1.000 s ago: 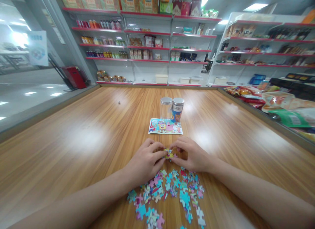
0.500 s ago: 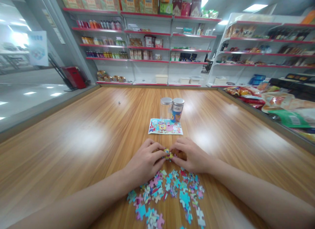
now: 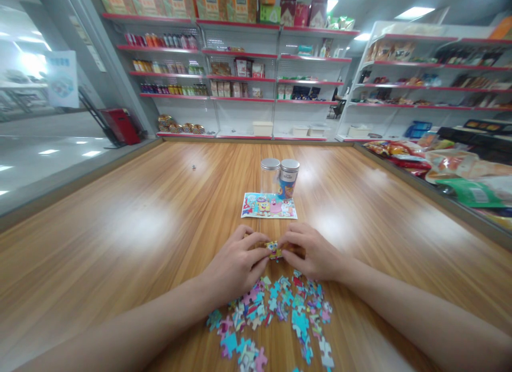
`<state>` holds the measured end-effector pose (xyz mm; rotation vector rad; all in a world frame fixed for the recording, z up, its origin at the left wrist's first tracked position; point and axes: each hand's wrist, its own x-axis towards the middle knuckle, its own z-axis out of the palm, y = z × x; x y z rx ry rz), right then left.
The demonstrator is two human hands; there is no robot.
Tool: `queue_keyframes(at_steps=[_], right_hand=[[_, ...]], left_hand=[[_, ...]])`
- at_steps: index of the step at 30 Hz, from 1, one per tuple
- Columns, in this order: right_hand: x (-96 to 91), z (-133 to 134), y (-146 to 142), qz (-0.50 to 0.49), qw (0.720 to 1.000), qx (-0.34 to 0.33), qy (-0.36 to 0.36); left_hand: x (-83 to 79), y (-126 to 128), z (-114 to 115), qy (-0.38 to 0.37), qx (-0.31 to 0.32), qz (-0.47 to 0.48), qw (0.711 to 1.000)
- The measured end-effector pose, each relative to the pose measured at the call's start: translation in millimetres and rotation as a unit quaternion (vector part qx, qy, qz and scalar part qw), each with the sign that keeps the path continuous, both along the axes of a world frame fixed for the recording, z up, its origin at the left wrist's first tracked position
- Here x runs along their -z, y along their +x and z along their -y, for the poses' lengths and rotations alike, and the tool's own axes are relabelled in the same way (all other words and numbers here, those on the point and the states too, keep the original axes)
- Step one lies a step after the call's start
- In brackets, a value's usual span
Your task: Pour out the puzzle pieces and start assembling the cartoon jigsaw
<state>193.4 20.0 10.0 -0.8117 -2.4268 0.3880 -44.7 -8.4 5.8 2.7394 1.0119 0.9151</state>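
Between my two hands lies a small joined patch of yellow puzzle pieces (image 3: 274, 250) with a cartoon face on it. My left hand (image 3: 242, 254) grips its left side, thumb and fingertips bent against the edge. From the right, my right hand (image 3: 310, 252) pinches the patch's other side with curled fingers. Loose puzzle pieces (image 3: 300, 321) in blue, pink and white are spread just below both hands. Beyond the hands rests a printed picture card (image 3: 269, 207) with cartoon figures. The fingers partly cover the patch's edges.
A clear jar (image 3: 270, 175) with a silver lid and a printed can (image 3: 288, 180) stand at the card's far edge. A tiny object (image 3: 194, 167) lies far left on the wooden table (image 3: 160, 254). Packaged goods (image 3: 460, 172) lie beyond the right edge; stocked shelves (image 3: 240, 97) stand behind.
My right hand's fingers have shifted slightly, uncovering more of the yellow patch's face. My left hand, the loose pieces, card and jars stay put.
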Motion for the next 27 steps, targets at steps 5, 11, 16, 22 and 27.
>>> queue_keyframes(at_steps=[5, 11, 16, 22, 27], right_hand=[[2.1, -0.8, 1.1, -0.027, 1.000, 0.005, 0.004], [1.8, -0.5, 1.6, -0.017, 1.000, -0.018, 0.003], [-1.2, 1.9, 2.2, -0.014, 1.000, -0.027, -0.005], [-2.7, 2.3, 1.7, -0.001, 0.999, -0.032, -0.006], [-4.2, 2.8, 0.7, 0.011, 0.999, -0.034, -0.013]], left_hand=[[1.6, -0.2, -3.1, 0.014, 0.029, 0.004, 0.999], [1.0, -0.1, -3.8, 0.013, 0.032, 0.012, 0.999], [-1.5, 0.9, -2.8, 0.008, 0.033, 0.015, 0.999], [-1.5, 0.7, -1.7, 0.004, 0.032, 0.014, 0.999], [-2.9, 1.1, -2.5, 0.001, 0.029, 0.010, 1.000]])
